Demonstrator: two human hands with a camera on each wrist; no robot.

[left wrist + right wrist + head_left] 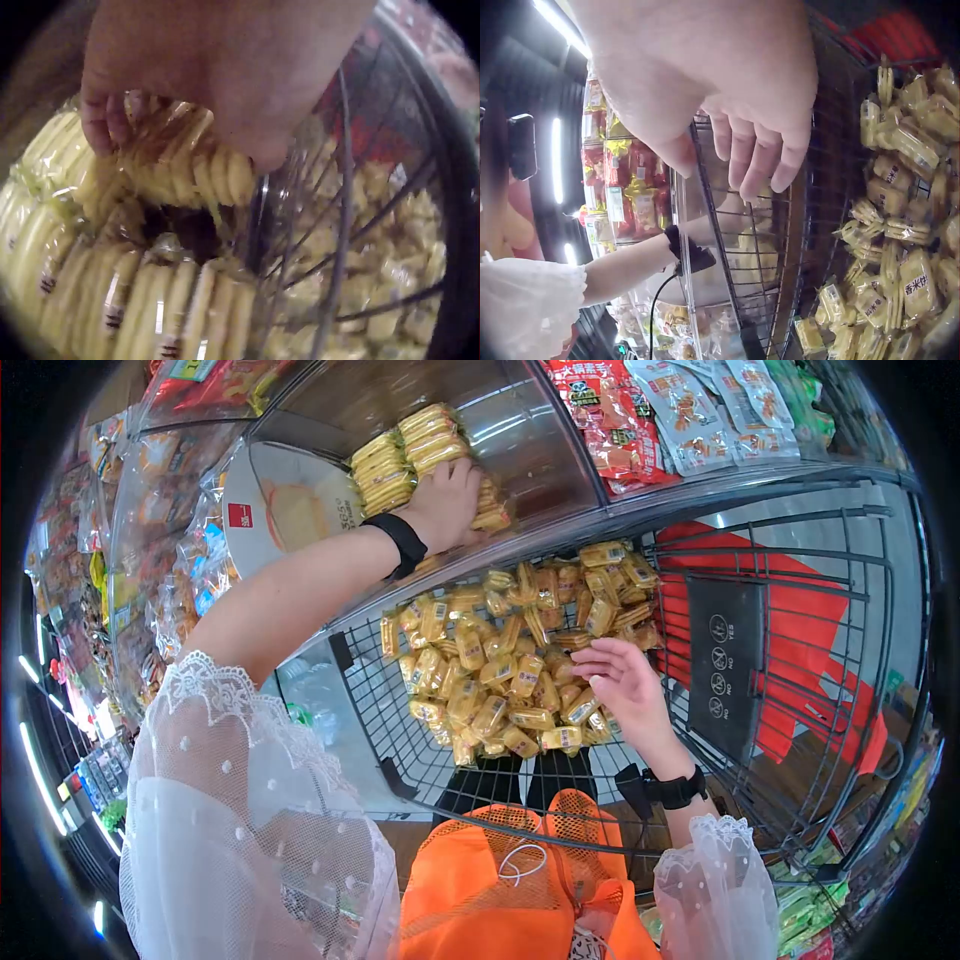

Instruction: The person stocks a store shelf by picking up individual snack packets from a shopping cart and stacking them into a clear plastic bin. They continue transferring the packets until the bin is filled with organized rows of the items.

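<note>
Wrapped crackers point(176, 176) fill left fingers point(97, 127), grip clear only from left wrist.

Over there the left hand point(447, 500) rests on packet rows point(382, 475) in the bin point(540, 465); bags point(612, 430) lie to its right, beyond the bin. The cart point(397, 778) stands between bin and person point(490, 900), loose packets point(505, 670) heaped in it ahead and left of the right hand point(630, 690), a sign board point(725, 670) to that hand's right.

Clear bin point(545, 485): shop furniture with shiny, see-through walls.
Racks point(195, 425): crowded with bagged goods point(150, 525), left of the bin.
Lights point(38, 765): white tubes (glaring ones), farther left of it.
Floor point(640, 845): brown, below the bin.
</note>
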